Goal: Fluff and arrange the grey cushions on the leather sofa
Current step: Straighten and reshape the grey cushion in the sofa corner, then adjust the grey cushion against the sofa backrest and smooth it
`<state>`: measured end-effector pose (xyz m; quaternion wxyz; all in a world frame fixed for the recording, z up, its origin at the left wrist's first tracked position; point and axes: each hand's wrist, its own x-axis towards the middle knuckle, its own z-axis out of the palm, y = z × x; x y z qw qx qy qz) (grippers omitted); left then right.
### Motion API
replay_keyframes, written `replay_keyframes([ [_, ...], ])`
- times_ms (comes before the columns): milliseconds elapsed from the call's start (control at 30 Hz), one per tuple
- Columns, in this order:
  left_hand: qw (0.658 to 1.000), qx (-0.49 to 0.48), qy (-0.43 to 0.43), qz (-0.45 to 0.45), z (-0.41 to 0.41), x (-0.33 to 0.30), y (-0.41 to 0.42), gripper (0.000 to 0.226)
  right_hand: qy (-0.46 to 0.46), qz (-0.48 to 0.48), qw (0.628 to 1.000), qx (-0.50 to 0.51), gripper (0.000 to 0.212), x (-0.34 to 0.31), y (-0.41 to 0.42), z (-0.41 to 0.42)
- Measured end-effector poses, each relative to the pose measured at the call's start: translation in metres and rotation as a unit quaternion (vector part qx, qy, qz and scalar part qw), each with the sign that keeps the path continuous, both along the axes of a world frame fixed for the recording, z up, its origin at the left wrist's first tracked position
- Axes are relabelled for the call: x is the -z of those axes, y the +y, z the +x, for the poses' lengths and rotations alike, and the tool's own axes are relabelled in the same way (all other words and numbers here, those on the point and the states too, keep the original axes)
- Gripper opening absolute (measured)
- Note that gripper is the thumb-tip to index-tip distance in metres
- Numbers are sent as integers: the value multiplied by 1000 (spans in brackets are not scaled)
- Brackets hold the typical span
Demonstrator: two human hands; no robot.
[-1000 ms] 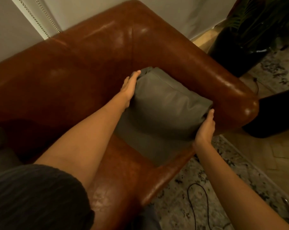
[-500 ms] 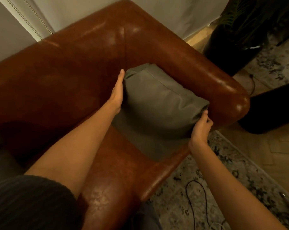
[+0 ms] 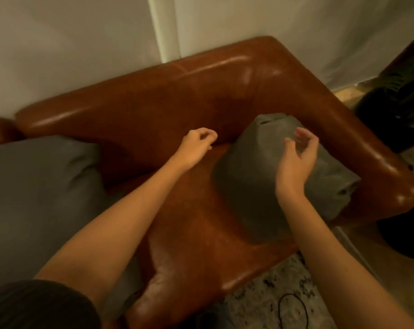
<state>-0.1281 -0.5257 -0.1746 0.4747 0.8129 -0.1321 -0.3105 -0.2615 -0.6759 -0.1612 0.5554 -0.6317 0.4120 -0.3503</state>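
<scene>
A grey cushion (image 3: 256, 181) leans in the right corner of the brown leather sofa (image 3: 177, 110), against the armrest. A second, larger grey cushion (image 3: 40, 186) lies on the seat at the left. My right hand (image 3: 296, 160) hovers just over the corner cushion with loosely curled fingers, holding nothing. Over the bare seat to the left of that cushion is my left hand (image 3: 197, 144), fingers curled in and empty, apart from both cushions.
A pale curtain (image 3: 82, 43) hangs behind the sofa. A dark plant pot (image 3: 396, 119) stands on the floor past the right armrest. A patterned rug (image 3: 267, 300) with a black cable (image 3: 293, 314) lies in front of the sofa.
Both hands have let go of the corner cushion's sides and lifted off it. The left hand moved left. The view swung left and up, bringing the second cushion into sight.
</scene>
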Motion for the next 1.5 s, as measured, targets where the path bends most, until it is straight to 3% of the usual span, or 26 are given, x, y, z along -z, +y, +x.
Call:
replay_keyframes([
  [167,988,55,-125,69,4,-16,123,30,63,79,984,-150,12,5,109,41],
  [300,966,39,-210,142,6,-17,234,30,129,118,952,-251,14,20,204,60],
  [433,898,5,-352,263,-1,-8,342,38,171,152,909,-348,17,40,286,70],
  [500,877,-23,-381,293,-9,-3,391,46,181,166,891,-381,23,51,321,74],
  [600,867,-84,-361,333,-16,7,460,54,196,170,878,-402,43,67,366,82],
  [700,875,-176,-276,357,-20,23,517,74,215,180,866,-413,68,81,402,93],
  [833,899,-250,-203,296,-21,28,522,109,214,162,872,-409,91,94,395,95],
  [967,921,-323,-61,207,-8,37,535,133,192,206,849,-447,99,107,390,99],
  [1067,927,-324,-45,185,4,44,545,134,199,218,828,-477,108,116,383,102],
  [1167,912,-391,-54,116,16,57,558,129,196,233,816,-490,115,123,379,109],
  [1300,875,-484,18,-13,26,60,563,121,159,263,843,-442,98,118,381,126],
  [1433,862,-506,-2,-18,25,49,557,102,152,273,849,-425,125,109,383,138],
  [1500,855,-518,-19,-22,20,43,551,95,147,269,850,-428,126,106,379,137],
])
